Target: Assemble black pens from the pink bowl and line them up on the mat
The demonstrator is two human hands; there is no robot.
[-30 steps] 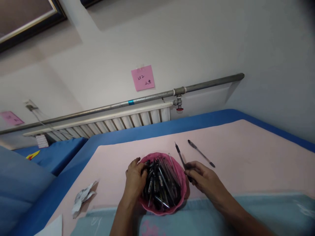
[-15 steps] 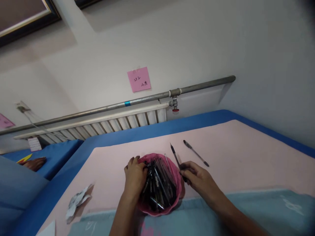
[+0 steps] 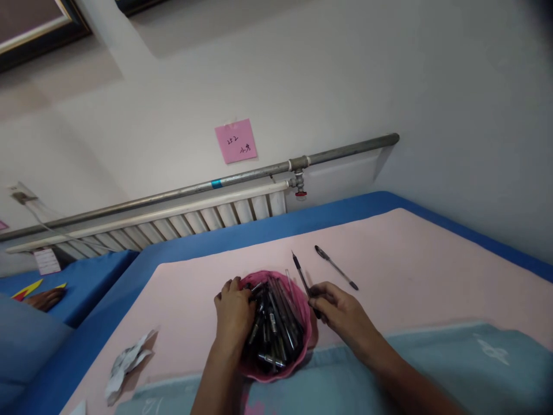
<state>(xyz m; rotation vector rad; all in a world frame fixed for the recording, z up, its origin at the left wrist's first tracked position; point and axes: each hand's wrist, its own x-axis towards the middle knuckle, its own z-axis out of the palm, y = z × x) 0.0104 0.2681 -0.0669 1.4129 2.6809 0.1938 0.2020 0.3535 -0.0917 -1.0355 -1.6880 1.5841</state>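
Note:
A pink round basket full of black and clear pens stands at the table's front edge, partly over a blue-grey cloth. My left hand is closed at its left rim, with fingers bent over the edge and the thumb side touching the pens inside. Just right of the basket, my right hand pinches an uncapped pen by its lower end, the thin tip pointing up and away. A second pen, with a black cap, lies on the pink table cover beyond that hand.
Crumpled paper lies at the left on the pink cover. A blue-grey cloth runs along the front edge. Another person's hand rests on a blue table at far left. Behind are a radiator and pipe.
The view has shifted slightly, moving everything a little left. My right hand still holds the pen beside the basket. Some pens under my left hand's fingers appear to have shifted.

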